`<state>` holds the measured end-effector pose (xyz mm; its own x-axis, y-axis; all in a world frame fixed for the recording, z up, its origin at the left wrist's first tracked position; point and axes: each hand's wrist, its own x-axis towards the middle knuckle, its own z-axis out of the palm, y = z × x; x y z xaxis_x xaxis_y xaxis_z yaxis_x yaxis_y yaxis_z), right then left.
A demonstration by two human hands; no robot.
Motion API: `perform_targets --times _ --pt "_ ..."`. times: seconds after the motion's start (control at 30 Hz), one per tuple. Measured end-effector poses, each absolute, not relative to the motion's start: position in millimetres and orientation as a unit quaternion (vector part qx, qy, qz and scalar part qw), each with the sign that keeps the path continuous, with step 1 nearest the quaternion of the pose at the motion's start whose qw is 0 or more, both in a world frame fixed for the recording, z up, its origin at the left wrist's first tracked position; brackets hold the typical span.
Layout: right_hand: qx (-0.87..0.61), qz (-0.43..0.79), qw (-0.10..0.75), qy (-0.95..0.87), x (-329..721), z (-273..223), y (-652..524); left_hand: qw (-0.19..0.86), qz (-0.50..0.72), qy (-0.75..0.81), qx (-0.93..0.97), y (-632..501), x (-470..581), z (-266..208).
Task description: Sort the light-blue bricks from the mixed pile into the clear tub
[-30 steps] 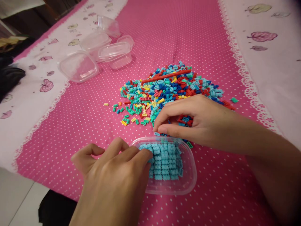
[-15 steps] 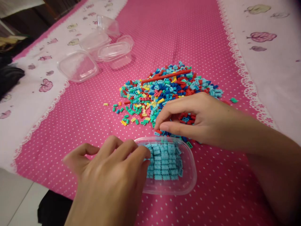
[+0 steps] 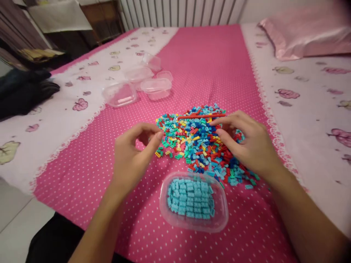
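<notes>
A heap of small toy building bricks (image 3: 203, 144) in light blue, dark blue, green, red and yellow lies on the pink cloth. My left hand (image 3: 134, 153) is at the heap's left edge, thumb and index fingertips brought together; anything between them is too small to make out. Over the right side of the heap, my right hand (image 3: 245, 146) has its thumb and index finger apart, with no brick visible between them. Nearer me stands a clear plastic container (image 3: 221, 219), with light blue bricks (image 3: 190, 199) packed in rows. Neither hand touches it.
A long red stick (image 3: 201, 116) rests across the heap's far side. Several clear plastic containers (image 3: 120, 95) stand at the back left on the polka-dot cloth (image 3: 208, 54). A pink pillow (image 3: 309, 34) lies far right, and dark fabric (image 3: 26, 91) lies on the left.
My left hand has left the container of light blue bricks and moved up to the heap's left edge. My right hand has shifted farther over the heap, its fingers parting. The camera view has tilted up.
</notes>
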<state>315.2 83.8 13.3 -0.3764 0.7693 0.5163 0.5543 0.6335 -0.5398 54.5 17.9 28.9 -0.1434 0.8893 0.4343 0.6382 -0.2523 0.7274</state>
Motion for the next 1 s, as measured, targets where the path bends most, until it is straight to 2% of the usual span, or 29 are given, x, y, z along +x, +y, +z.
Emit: perform_targets --times 0.1,0.2,0.37,0.53,0.6,0.67,0.8,1.0 --pt "-0.429 0.111 0.412 -0.796 322.3 2.4 94.2 0.066 0.432 0.550 0.712 54.7 65.5 28.0" --pt "-0.438 0.122 0.392 -0.800 333.4 -6.6 107.0 0.054 0.379 0.509 0.771 83.5 73.0 16.9" --pt "-0.439 0.198 0.279 -0.831 354.4 -1.0 118.0 0.059 0.325 0.462 0.823 93.3 71.8 -11.7" --pt "-0.419 0.333 0.155 -0.831 361.5 23.0 101.2 0.075 0.356 0.483 0.797 80.1 64.7 -24.0" --pt "-0.406 0.336 0.113 -0.842 354.6 26.7 91.8 0.079 0.372 0.496 0.781 79.4 60.0 -23.1" --pt "-0.405 0.298 0.131 -0.854 340.3 22.5 82.8 0.081 0.382 0.511 0.766 80.9 53.1 -21.7" --pt "-0.385 0.184 0.219 -0.877 302.5 -3.9 68.5 0.078 0.398 0.541 0.737 83.2 39.4 -22.1" --pt "-0.339 0.112 0.210 -0.910 284.2 -30.2 67.3 0.081 0.391 0.530 0.748 82.1 40.8 -29.1"
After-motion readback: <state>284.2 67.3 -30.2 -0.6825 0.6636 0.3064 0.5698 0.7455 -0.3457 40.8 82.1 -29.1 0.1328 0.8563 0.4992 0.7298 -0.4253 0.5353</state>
